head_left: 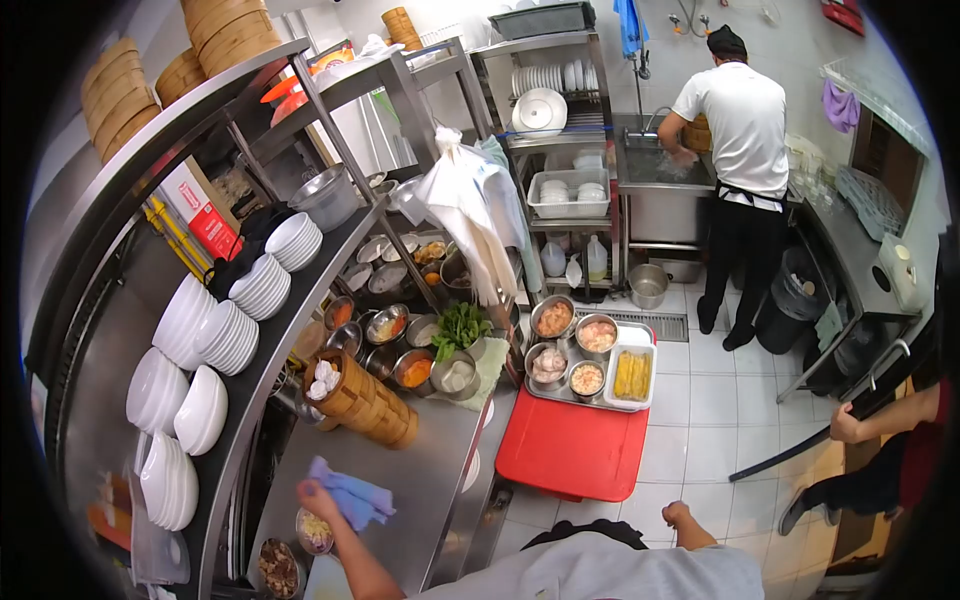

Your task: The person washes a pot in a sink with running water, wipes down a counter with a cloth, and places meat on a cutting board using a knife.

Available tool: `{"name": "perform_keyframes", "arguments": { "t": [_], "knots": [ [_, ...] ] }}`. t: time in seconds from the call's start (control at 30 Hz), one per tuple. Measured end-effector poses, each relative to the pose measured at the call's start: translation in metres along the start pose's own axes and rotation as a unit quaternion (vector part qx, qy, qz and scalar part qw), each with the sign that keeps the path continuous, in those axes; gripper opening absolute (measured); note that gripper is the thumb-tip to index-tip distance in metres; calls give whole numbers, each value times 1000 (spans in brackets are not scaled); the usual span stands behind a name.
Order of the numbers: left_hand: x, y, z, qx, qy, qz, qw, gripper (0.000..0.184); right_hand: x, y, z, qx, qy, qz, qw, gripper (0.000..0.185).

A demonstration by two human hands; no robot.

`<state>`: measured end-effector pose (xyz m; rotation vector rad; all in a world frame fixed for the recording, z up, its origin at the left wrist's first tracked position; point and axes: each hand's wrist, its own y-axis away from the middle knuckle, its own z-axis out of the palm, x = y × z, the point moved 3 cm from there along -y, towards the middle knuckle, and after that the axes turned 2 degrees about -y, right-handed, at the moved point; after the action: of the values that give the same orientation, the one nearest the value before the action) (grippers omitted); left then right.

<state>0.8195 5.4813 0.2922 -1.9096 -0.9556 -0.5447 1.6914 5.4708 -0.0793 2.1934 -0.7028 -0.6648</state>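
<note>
On my feed, the purple cloth [352, 497] lay on the steel counter [420, 480], just rightward of my left hand [314, 499], the nearer of 2; my right hand [676, 514] hung well apart; finger closure I couldn't tell on either

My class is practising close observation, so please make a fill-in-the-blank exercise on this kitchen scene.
1. The hand at the blue-purple cloth is the camera wearer's ____ one.
2. The plastic surface in front of the metal tray is coloured ____.
3. The co-worker in the white shirt stands at the ____.
4. The stacked bowls on the curved shelf are coloured ____.

Missing words: left; red; sink; white.
</note>
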Motion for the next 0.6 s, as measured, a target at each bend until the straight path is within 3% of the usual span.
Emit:
{"name": "perform_keyframes", "arguments": {
  "t": [0.03, 0.07, 0.13, 0.23, 0.27, 0.3, 0.37, 0.43, 0.6],
  "knots": [
    [-27, 13, 26, -127, -123, -54, 983, 39, -18, 18, -6, -50, 1, 27, 998, 33],
    [-46, 30, 44, -251, -242, -105, 931, 47, -32, 25, -6, -57, -16, 24, 998, 34],
    [-52, 87, 61, -219, -340, -51, 913, 61, -56, 33, -5, -61, -29, 21, 997, 35],
    [8, 117, 59, -176, -400, -109, 893, 65, -93, 31, -21, -86, 40, -34, 995, 38],
    [-5, 119, 66, -185, -398, -109, 892, 65, -110, 25, -29, -59, 86, -103, 989, 40],
    [-15, 116, 71, -182, -414, -54, 890, 64, -117, 19, -35, -32, 133, -172, 976, 41],
    [-20, 115, 83, -175, -426, -1, 887, 62, -133, 18, -57, 5, 130, -186, 974, 42],
    [15, 112, 75, -261, -387, 7, 884, 54, -153, 13, -69, 35, 122, -213, 969, 43],
    [73, 92, 58, -192, -344, -108, 913, 45, -174, -32, -95, 20, 86, -193, 977, 42]
  ]
}}
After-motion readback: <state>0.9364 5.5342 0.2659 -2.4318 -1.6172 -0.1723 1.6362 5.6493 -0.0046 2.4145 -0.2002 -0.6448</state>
